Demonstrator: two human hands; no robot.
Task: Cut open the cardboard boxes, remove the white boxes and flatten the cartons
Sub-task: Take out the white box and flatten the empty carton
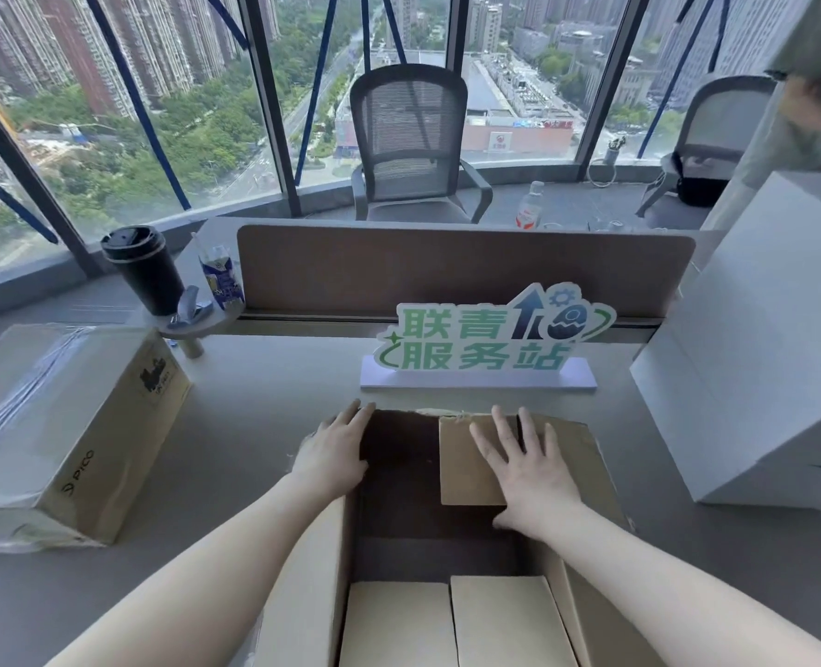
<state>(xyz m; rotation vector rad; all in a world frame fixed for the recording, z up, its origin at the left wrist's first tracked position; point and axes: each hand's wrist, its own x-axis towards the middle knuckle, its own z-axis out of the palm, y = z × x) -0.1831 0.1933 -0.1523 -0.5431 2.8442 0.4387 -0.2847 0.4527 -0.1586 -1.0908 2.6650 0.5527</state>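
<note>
- Head-cam view, looking down at a grey worktop beside big windows over a city.
- Open carton sits centre-bottom, approx 6 o'clock, inside dark & no contents seen; two near flaps folded inward at the bottom edge.
- Left hand lies flat w/ fingers straight on the carton's left far corner, approx 10 o'clock of the carton; pressing, not gripping.
- Right hand is spread flat, fingers apart, on a small cardboard flap at the carton's far right; palm down, grasping nothing.
- Sealed carton, taped & wrapped in clear film, w/ "PICO" printed on its side, stands at 9 o'clock on the worktop, well apart from the open one.
- Stack of white boxes stands at 3 o'clock, near the worktop's right edge.
- Green & white sign w/ Chinese lettering stands at 12 o'clock, just beyond the open carton, in front of a brown divider.
- Black lidded cup & a small drink pack sit at 11 o'clock on a small round shelf.
- Mesh office chair behind the divider; another person's sleeve at top right, blurred.
</note>
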